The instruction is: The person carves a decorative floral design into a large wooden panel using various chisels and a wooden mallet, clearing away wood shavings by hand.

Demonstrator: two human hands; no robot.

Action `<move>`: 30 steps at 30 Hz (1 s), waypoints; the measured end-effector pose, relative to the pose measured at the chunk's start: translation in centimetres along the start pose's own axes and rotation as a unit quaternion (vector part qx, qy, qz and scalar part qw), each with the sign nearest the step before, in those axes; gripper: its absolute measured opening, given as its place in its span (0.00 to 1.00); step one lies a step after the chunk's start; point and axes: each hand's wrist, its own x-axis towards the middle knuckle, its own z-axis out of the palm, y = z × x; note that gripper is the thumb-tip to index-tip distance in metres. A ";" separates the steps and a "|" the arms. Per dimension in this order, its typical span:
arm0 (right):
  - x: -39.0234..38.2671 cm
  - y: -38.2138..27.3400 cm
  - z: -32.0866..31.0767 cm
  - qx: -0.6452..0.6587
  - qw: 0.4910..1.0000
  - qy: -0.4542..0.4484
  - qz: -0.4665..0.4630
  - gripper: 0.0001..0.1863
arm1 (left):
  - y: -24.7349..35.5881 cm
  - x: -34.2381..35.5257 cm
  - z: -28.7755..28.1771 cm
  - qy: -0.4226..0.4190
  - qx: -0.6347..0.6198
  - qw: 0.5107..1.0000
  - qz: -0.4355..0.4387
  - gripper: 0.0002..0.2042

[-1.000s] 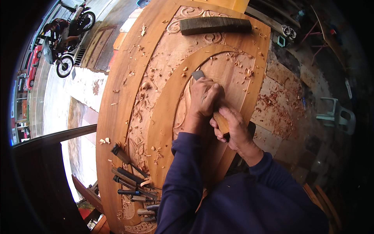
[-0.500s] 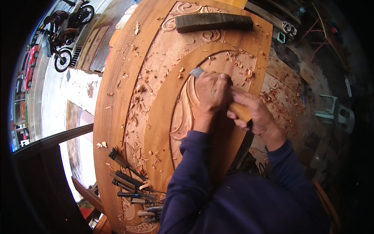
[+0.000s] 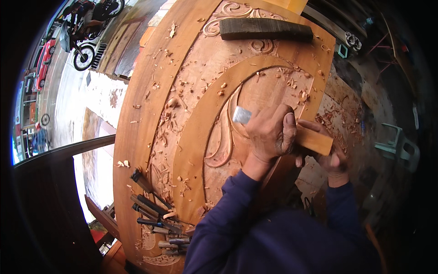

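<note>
A flat-bladed wood chisel is gripped in my left hand, fingers wrapped round it close behind the metal blade. Its tip is over the carved leaf; whether it touches the wood I cannot tell. The pale wooden handle sticks out to the right of that fist. My right hand is round the handle's end, partly hidden by it. Beneath lies a large wooden panel with a curved raised band and carved scrolls. Loose shavings are scattered over it.
A dark wooden block lies across the panel's far end. Several carving tools are bunched at its near left. Beyond the right edge, shavings cover the floor and a pale green plastic chair stands. A motorcycle is at the far left.
Both hands have moved right and toward me with the chisel. Its blade has left the far curve of the band and turned its flat face upward. The whole view has shifted slightly.
</note>
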 end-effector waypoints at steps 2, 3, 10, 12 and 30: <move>1.0 2.1 0.2 -0.083 0.980 0.150 -0.103 0.66 | 0.9 0.0 1.0 0.031 -0.035 0.998 -0.046 0.10; 1.8 2.6 0.3 -0.125 0.961 0.218 -0.116 0.69 | 1.2 0.2 1.3 0.061 -0.036 0.996 -0.062 0.08; 14.4 -0.9 -1.8 0.029 0.930 0.161 -0.328 0.42 | -4.9 1.5 -5.4 -0.219 0.024 0.975 -0.019 0.27; 17.9 -2.4 -1.8 0.020 0.915 0.233 -0.329 0.38 | -8.8 2.0 -9.0 -0.338 0.211 0.917 0.038 0.29; 27.3 2.2 1.8 -0.118 0.849 0.422 -0.295 0.31 | -19.6 19.6 -5.4 -0.086 -0.390 0.913 -0.087 0.34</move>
